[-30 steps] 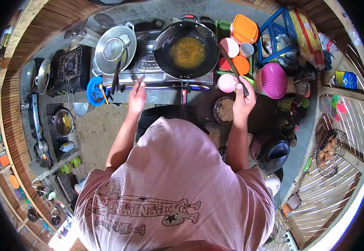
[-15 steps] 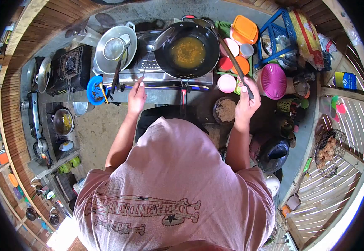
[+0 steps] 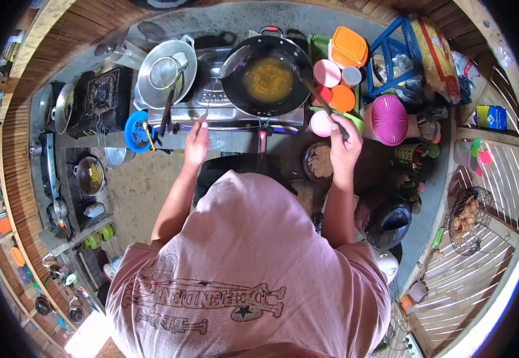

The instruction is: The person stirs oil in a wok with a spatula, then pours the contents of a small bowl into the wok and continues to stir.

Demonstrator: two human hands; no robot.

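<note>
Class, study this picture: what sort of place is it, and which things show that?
Most likely a rustic home kitchen. A wok of yellow food sits on a gas stove, the right hand holds a long utensil into it, and lidded tubs and pots crowd the counter.

Utensil: long, dark and slim utensil (image 3: 321, 100); its near end is gripped in the right hand (image 3: 344, 149); it slants up-left across the wok's right rim, and its tip is probably inside the pan.
Wok: black, round wok (image 3: 234, 83) upright on the stove's right burner; it holds a yellow-brown pool.
Stove: steel, two-burner stove (image 3: 211, 89); the left hand (image 3: 197, 143) reaches its front edge.
</note>
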